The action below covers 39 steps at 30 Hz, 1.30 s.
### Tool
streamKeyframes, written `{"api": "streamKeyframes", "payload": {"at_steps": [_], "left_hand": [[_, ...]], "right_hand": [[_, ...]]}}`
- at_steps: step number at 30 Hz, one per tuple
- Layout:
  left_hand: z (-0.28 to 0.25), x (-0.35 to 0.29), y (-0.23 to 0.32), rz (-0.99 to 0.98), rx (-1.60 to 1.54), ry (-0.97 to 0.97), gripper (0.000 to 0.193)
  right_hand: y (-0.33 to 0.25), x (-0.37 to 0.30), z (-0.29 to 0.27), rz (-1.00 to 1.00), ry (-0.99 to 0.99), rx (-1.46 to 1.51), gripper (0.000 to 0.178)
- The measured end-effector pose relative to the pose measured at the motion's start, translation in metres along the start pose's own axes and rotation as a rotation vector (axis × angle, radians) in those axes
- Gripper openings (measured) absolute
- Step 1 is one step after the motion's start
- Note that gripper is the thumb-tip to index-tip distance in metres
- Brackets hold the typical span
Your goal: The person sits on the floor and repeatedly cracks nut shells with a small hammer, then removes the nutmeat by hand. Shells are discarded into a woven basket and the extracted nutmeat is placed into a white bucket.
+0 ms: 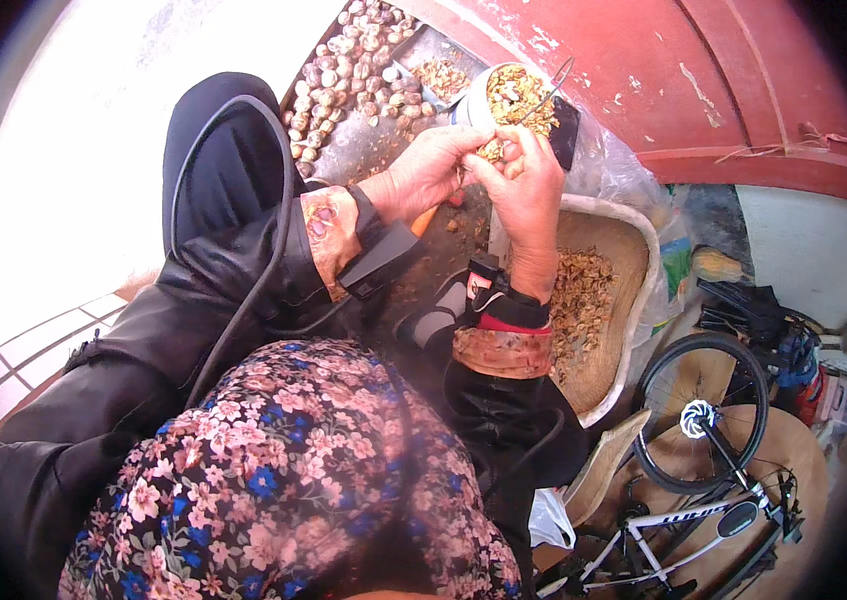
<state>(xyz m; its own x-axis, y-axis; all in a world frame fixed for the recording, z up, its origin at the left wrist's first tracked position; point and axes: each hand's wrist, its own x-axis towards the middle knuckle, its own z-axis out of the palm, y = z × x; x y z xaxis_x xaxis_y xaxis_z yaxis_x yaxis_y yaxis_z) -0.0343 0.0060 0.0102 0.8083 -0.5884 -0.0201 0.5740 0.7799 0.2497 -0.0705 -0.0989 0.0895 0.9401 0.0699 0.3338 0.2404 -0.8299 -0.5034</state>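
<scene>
red wall (643, 60) top right, paint chipped | bicycle (713, 470) lower right, front wheel just beside basket | woven basket (633, 290) with husks, centre right | clear plastic bag (613, 165) above basket | black cable (263, 230) across dark sleeve | pale tiled floor (33, 350) left

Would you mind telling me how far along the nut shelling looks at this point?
Done: the small bucket is heaped with shelled pieces, and the woven basket holds a layer of husks. In hand: the left hand and right hand work one nut together. Left: a large pile of unshelled nuts on the tray beyond, so plenty remains.
</scene>
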Motion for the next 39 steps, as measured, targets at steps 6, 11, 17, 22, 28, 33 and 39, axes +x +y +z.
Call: {"api": "streamKeyframes", "payload": {"at_steps": [6, 11, 17, 22, 28, 33, 39], "left_hand": [[0.0, -0.005, 0.001, 0.083, 0.162, 0.125, 0.016], [0.001, -0.008, 0.0, 0.095, 0.404, 0.213, 0.018], [-0.004, -0.007, 0.003, 0.119, 0.481, 0.193, 0.021], [-0.01, -0.005, 0.005, 0.081, 0.471, 0.155, 0.022], [-0.016, -0.006, 0.006, 0.08, 0.441, 0.119, 0.022], [-0.016, -0.005, 0.001, 0.139, 0.486, 0.176, 0.022], [-0.02, -0.005, -0.001, 0.211, 0.601, 0.225, 0.021]], "right_hand": [[0.014, -0.004, 0.005, 0.05, -0.055, 0.25, 0.035], [0.025, -0.003, 0.014, 0.131, -0.021, 0.369, 0.031], [0.038, -0.001, 0.026, 0.172, -0.056, 0.505, 0.027], [0.05, -0.004, 0.025, 0.33, -0.128, 0.882, 0.019], [0.054, -0.002, 0.038, 0.158, -0.07, 0.691, 0.02], [0.048, -0.006, 0.041, 0.175, -0.023, 0.646, 0.016], [0.035, -0.005, 0.047, 0.006, 0.133, 0.317, 0.013]]}}
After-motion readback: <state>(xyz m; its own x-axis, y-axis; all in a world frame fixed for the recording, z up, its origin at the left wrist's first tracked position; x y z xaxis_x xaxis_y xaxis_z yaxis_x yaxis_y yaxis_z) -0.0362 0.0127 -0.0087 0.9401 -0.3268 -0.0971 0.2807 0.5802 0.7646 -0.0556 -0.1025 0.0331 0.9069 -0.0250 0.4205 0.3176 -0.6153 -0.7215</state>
